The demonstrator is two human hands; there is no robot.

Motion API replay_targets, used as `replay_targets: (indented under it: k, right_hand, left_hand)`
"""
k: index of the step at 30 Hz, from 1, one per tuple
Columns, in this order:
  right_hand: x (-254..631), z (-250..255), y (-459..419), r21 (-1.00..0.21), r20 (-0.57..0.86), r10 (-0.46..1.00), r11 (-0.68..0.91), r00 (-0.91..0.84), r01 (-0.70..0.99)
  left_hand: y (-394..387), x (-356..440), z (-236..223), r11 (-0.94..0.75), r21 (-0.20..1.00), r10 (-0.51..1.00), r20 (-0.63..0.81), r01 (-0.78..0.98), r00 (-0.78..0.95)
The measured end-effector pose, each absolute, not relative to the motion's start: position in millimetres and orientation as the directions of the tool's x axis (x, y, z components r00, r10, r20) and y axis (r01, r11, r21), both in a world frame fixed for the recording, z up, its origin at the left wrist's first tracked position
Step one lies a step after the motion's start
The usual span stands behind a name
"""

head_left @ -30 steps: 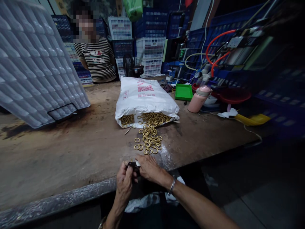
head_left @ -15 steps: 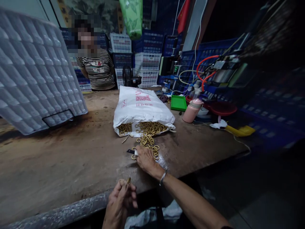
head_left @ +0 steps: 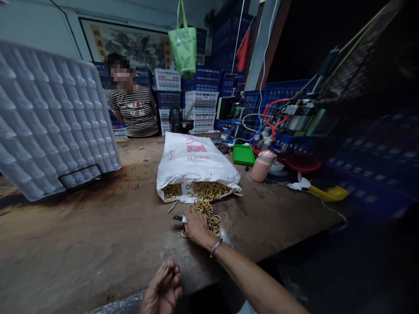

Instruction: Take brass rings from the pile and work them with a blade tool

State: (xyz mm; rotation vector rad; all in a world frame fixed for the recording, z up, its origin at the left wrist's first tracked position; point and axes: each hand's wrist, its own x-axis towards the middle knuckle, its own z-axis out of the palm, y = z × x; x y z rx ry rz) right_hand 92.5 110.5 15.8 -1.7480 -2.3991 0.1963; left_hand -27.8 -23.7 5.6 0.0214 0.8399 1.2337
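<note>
Away from the left hand (head_left: 165, 283), where it worked a second ago, the right hand (head_left: 197, 226) now reaches over loose, round, brass-coloured metal rings (head_left: 214, 223) spilled on the brown table (head_left: 98, 244). Its grip is clamped on a flat black-and-white tool (head_left: 178, 218), which juts out to the left. The left hand curls palm-up near the table's edge; whether its grip closes on anything, one cannot tell. Behind the spill, more rings fill the mouth of a white sack with red print (head_left: 196, 163), flanked by a ribbed, translucent plastic panel (head_left: 55, 117) and a pink bottle (head_left: 261, 169).
</note>
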Motion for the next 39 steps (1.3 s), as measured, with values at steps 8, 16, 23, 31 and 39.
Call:
replay_targets:
  k: [8,16,23,31,39]
  right_hand:
    - [96.2,16.2,107.2,-0.191,0.088,0.927,0.376,-0.365,0.907]
    - [97.5,22.7,92.4,-0.413,0.191,0.848,0.526,-0.494,0.744]
    - [94.7,16.2,53.5,-0.762,0.184,0.851,0.44,-0.493,0.475]
    - [93.7,20.2,45.7,-0.896,0.063,0.879,0.259,-0.473,0.361]
    - [90.6,21.7,45.4,-0.947,-0.171,0.866,-0.014,-0.469,0.32]
  left_hand:
    - [-17.3,-25.6,8.0,0.293,0.464,0.863,-0.505,-0.836,0.022]
    - [-15.9,-27.2,14.5,0.257,0.594,0.874,-0.479,-0.763,-0.079]
    - [-15.7,-22.3,8.1,0.215,0.747,0.921,-0.369,-0.629,-0.122]
    - [-17.9,-18.1,1.2,0.183,0.933,0.914,-0.277,-0.309,-0.297]
    - [-18.9,-17.8,4.7,0.127,0.983,0.927,-0.165,-0.132,-0.338]
